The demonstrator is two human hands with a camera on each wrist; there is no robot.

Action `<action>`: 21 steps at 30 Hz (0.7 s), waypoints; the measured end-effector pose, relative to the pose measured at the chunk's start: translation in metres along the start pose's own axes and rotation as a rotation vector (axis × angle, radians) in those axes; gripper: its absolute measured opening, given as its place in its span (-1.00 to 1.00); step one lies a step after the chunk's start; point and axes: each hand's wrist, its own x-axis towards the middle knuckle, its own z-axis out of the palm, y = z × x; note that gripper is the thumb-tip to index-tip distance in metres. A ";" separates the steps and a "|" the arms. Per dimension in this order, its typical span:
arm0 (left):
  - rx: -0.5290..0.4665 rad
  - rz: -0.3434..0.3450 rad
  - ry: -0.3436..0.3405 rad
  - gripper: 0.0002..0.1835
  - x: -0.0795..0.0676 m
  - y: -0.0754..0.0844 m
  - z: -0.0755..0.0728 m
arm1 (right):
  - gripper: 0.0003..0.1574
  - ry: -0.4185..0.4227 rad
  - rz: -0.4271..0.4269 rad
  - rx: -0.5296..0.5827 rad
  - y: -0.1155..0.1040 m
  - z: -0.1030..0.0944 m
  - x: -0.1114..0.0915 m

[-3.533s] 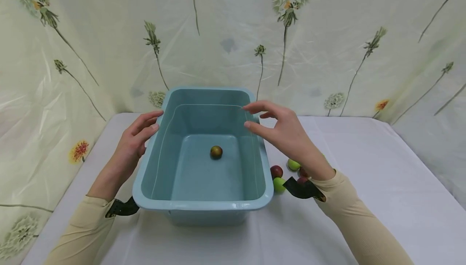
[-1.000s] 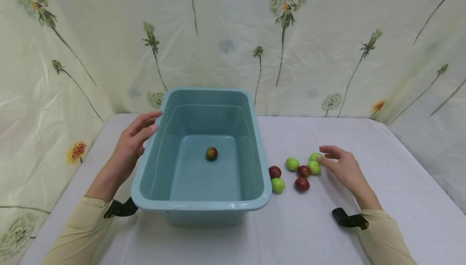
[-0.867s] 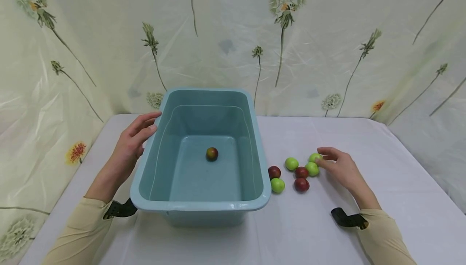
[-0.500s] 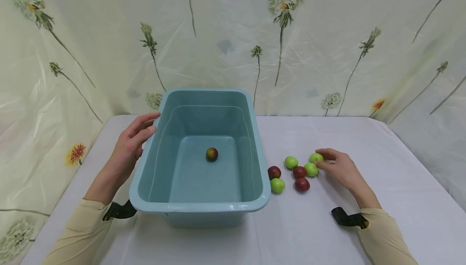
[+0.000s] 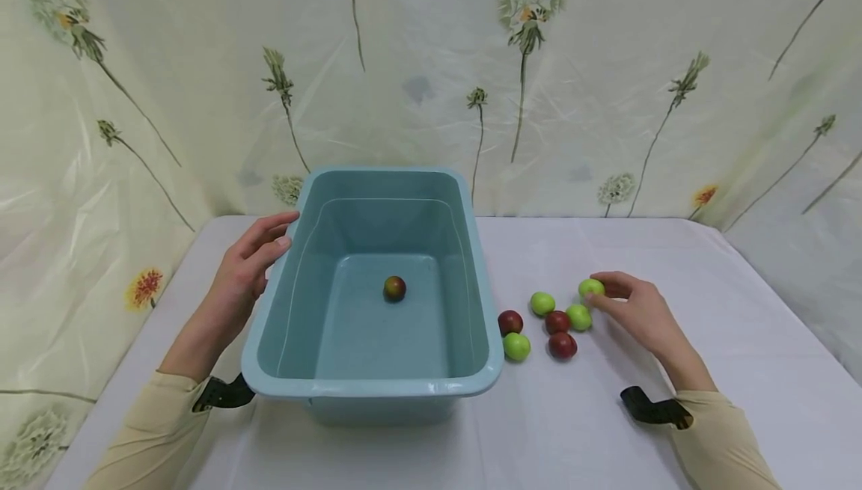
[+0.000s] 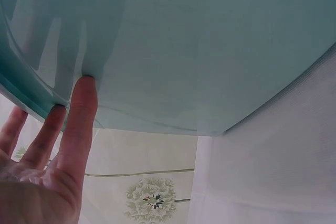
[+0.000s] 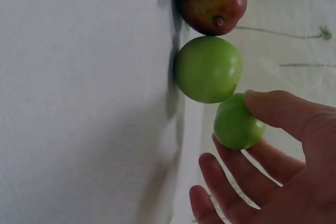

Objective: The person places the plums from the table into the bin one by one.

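My right hand, at the right of the table, pinches a green plum between thumb and fingers. In the right wrist view, the thumb lies on one side of this green plum and a fingertip on the other. Close by lies another green plum. My left hand touches the left side of a blue-green plastic basin. Its extended fingers meet the outer wall below the rim in the left wrist view. One red-green plum lies on the basin's floor.
Right of the basin, several loose plums lie on the white-covered table: a dark red plum, another red plum and green ones like the green plum near the basin wall. A flowered plastic sheet hangs behind.
My right hand has moved from above the basin's right rim to the plums on the right and taken hold of a green one. The left hand has stayed at the basin's side.
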 end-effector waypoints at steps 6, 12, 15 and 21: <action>-0.003 -0.004 0.002 -0.56 0.000 0.000 0.001 | -0.34 0.031 -0.006 0.024 -0.008 0.000 -0.001; -0.005 0.001 0.001 -0.55 -0.001 0.000 0.002 | -0.30 0.045 0.006 0.040 -0.013 0.001 -0.002; -0.006 0.000 0.002 -0.55 0.000 0.001 0.001 | -0.29 0.050 0.011 0.054 -0.016 0.000 -0.002; -0.010 0.011 0.006 -0.56 -0.001 0.001 0.001 | -0.25 0.049 0.014 0.068 -0.020 0.000 -0.001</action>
